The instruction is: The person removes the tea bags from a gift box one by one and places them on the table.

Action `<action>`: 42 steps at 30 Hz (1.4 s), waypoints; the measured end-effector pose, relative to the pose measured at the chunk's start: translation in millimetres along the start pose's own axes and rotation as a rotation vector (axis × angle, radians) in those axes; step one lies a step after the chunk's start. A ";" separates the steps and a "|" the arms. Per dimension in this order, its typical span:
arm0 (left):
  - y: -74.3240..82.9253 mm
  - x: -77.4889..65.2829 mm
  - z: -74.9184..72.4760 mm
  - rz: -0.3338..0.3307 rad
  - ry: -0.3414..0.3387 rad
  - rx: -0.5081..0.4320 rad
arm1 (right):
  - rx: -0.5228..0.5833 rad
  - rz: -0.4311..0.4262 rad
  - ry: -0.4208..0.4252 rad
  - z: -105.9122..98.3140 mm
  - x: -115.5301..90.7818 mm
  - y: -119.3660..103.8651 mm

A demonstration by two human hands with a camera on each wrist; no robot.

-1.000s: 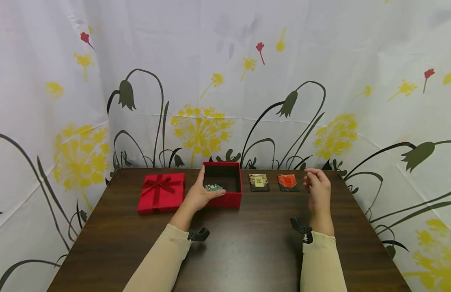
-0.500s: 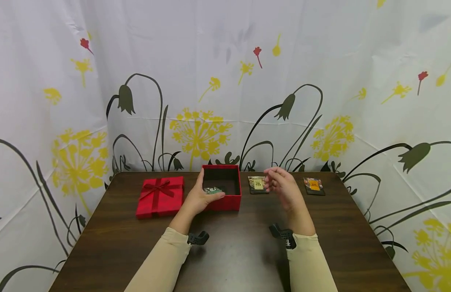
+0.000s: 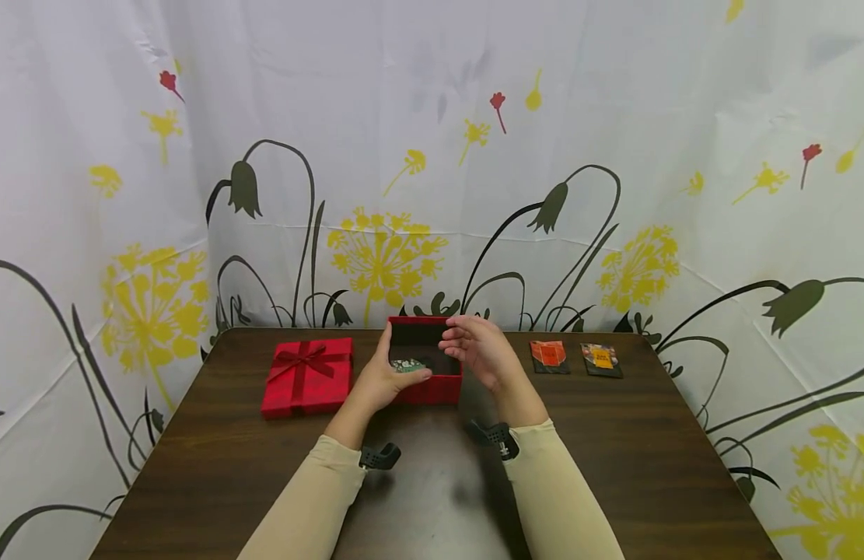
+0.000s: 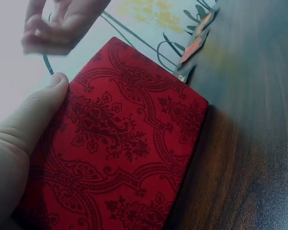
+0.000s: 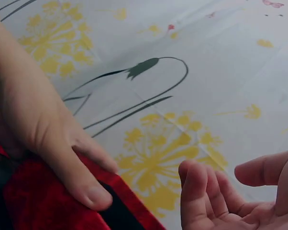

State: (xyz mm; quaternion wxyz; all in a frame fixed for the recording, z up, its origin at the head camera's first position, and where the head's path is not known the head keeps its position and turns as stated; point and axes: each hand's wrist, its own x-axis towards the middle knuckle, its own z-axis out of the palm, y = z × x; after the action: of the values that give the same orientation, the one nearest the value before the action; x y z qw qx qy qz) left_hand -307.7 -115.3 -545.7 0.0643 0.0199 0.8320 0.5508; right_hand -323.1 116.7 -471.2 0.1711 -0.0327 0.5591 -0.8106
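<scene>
My left hand [image 3: 384,379] grips a red gift box [image 3: 428,389] by its left end, thumb along the front rim. The box has a dark inside, and a green patterned packet [image 3: 409,365] lies in it beside the thumb. In the left wrist view the box's paisley-patterned side [image 4: 115,134] faces the camera. My right hand [image 3: 484,354] is raised at the right end of the box, overlapping its rim in the head view. In the right wrist view, the right hand's fingers [image 5: 196,191] are loosely bent, apart from the thumb, with nothing between them.
The red lid [image 3: 309,377] with a dark red ribbon bow lies left of the box. To the right lie an orange packet [image 3: 549,356] and a yellow-labelled one [image 3: 602,360]; another packet [image 4: 184,75] shows nearer the box in the left wrist view. A patterned curtain stands behind the table.
My right hand has moved left from beside the packets to the right end of the box, uncovering the rightmost packet and hiding the nearest. My left hand has kept its grip on the box.
</scene>
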 end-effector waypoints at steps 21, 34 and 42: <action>-0.5 -0.3 -3.2 0.004 0.002 -0.006 | 0.094 0.336 0.051 23.3 48.5 31.5; -1.3 -1.1 0.6 0.011 -0.009 -0.043 | 0.061 0.399 0.086 26.9 54.0 37.8; 0.9 -1.9 0.6 0.011 -0.008 -0.052 | 0.000 0.399 0.066 30.7 54.4 35.6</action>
State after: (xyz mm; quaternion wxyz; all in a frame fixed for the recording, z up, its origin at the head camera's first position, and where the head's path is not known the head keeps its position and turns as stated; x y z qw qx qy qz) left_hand -305.8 -114.7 -545.0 0.0651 0.0251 0.8170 0.5723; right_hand -358.2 60.8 -500.0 0.3099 0.1051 0.5596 -0.7614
